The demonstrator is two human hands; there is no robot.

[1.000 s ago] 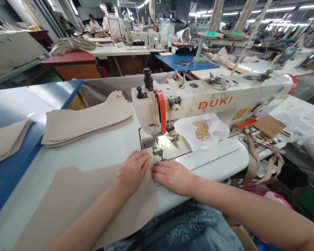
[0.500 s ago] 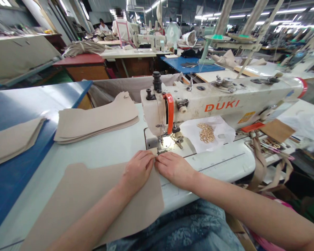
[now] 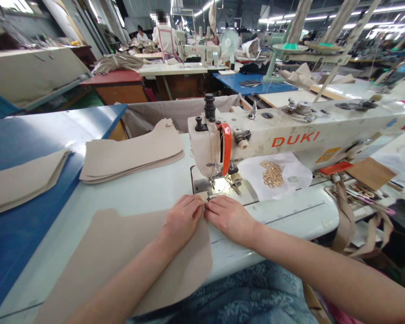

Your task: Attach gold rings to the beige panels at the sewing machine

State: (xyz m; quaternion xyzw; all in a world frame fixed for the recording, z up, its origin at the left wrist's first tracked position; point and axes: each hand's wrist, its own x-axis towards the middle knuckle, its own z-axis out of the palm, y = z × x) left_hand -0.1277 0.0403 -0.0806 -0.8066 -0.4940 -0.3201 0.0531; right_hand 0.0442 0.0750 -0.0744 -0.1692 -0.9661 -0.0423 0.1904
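A large beige fabric panel lies flat on the pale sewing table, its near corner by my lap. My left hand is closed on the panel's upper right edge, fingertips pinched together. Touching it, my right hand pinches the same edge from the right. A small pale tab shows just beyond the fingertips; the exact grip is hidden under the fingers. Right behind both hands is the needle area of a white sewing machine, with its metal plate lit by a lamp.
A stack of beige panels lies at the left back of the table. Gold-coloured rings rest on a white sheet under the machine arm. Beige straps hang at right. More panels lie on a blue table.
The whole view has shifted slightly, so the machine and table appear further right. Both hands stay together at the panel's edge, with little visible movement.
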